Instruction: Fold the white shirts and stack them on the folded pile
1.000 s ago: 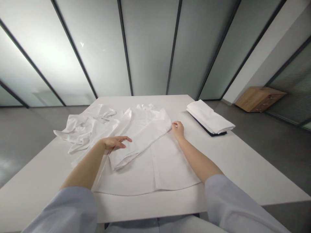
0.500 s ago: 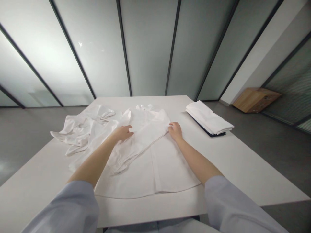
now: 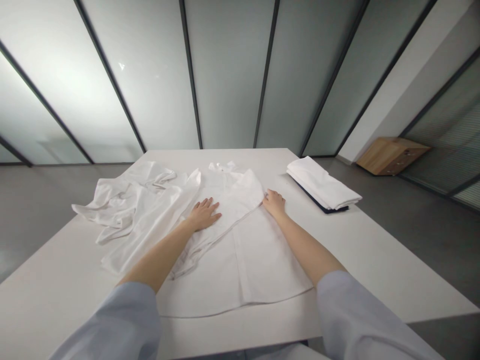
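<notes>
A white shirt [image 3: 268,265] is spread on the table in front of me, its collar [image 3: 224,166] at the far end and its hem towards me. One sleeve [image 3: 225,220] lies diagonally across the body, its cuff end down to the left. My left hand [image 3: 204,214] presses flat on the shirt near the middle, fingers spread. On the right edge of the shirt, where the sleeve folds over, my right hand [image 3: 274,203] is closed with its fingertips curled on the fabric.
A crumpled white garment [image 3: 123,200] lies at the left, close against the shirt. Folded white cloth [image 3: 320,182] rests on a dark item [image 3: 328,210] at the right of the white table [image 3: 360,260]. Frosted glass panels [image 3: 228,75] stand behind, and a wooden cabinet [image 3: 390,156] sits at the far right.
My left hand has moved right and come down flat, fingers now spread. My right hand has shifted slightly right along with the shirt's edge.
</notes>
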`<control>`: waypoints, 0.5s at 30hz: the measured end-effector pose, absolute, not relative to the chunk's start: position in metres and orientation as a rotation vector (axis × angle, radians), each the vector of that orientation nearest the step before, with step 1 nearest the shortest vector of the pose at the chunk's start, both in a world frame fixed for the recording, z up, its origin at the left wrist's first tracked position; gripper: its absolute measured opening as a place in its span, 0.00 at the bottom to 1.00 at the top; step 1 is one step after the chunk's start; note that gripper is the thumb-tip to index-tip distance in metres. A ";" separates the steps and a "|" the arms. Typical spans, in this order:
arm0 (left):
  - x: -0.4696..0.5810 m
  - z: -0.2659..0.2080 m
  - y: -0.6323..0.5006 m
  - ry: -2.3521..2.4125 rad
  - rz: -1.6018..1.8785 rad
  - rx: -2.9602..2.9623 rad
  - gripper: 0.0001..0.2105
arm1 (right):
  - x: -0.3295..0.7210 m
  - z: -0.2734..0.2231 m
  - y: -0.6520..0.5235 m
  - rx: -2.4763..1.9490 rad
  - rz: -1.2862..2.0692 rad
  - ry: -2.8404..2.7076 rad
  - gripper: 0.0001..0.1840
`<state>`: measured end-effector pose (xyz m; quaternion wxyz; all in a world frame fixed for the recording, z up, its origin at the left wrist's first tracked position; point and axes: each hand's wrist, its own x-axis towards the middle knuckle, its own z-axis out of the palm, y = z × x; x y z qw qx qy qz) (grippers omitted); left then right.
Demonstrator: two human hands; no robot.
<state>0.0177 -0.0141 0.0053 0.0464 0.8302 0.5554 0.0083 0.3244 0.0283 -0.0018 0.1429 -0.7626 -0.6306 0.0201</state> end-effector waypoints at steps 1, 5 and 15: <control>0.019 0.008 -0.013 1.694 0.051 2.550 0.29 | 0.327 -0.001 0.030 -2.213 0.032 -1.836 0.24; 0.031 0.022 -0.009 1.654 0.155 2.665 0.24 | 0.339 0.006 0.040 -2.185 -0.051 -1.956 0.21; 0.054 0.042 -0.002 1.874 0.010 2.733 0.23 | 0.358 0.006 0.053 -2.216 0.043 -1.799 0.19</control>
